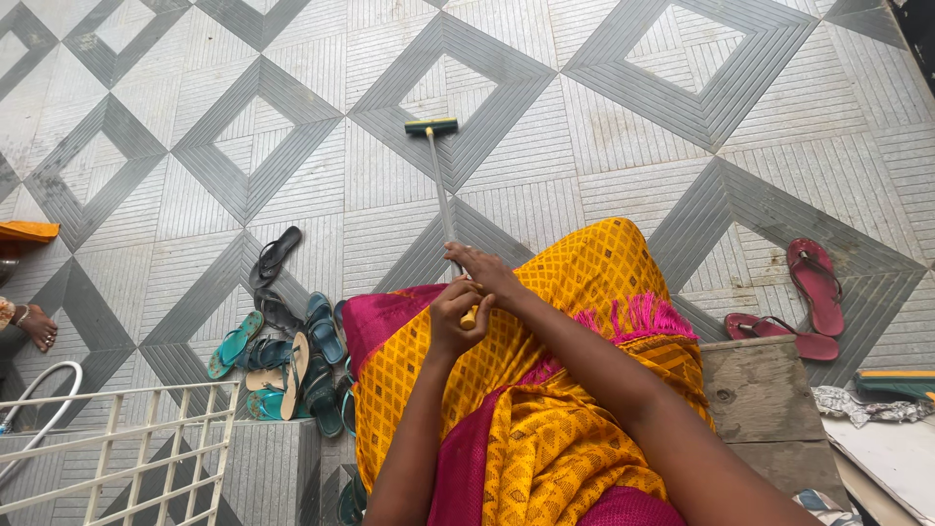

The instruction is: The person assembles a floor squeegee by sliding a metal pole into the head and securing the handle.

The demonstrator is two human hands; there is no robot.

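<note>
You are standing on the patterned grey floor (604, 146) with a long-handled scrubbing brush (431, 127) held out in front of you, and as far as can be judged the scrubbing is somewhere in its middle: the tiles around the brush head show faint darker, damp-looking patches, but no clear line separates cleaned floor from uncleaned, so how much remains cannot be told. Your left hand (456, 321) is closed around the yellow top end of the handle (443, 200), close against your yellow and pink garment (545, 390). Your right hand (484, 268) sits just above it on the pole, fingers wrapped over the shaft; both hands are clamped on the handle and touch each other. From there the thin pole runs straight away from you to the green-backed brush head, which rests flat on the floor well apart from your hands, on the edge of a dark diamond in the tile pattern. A heap of sandals (282, 356) lies to your left near a white railing (127, 438), and a red pair (813, 292) lies to your right.
</note>
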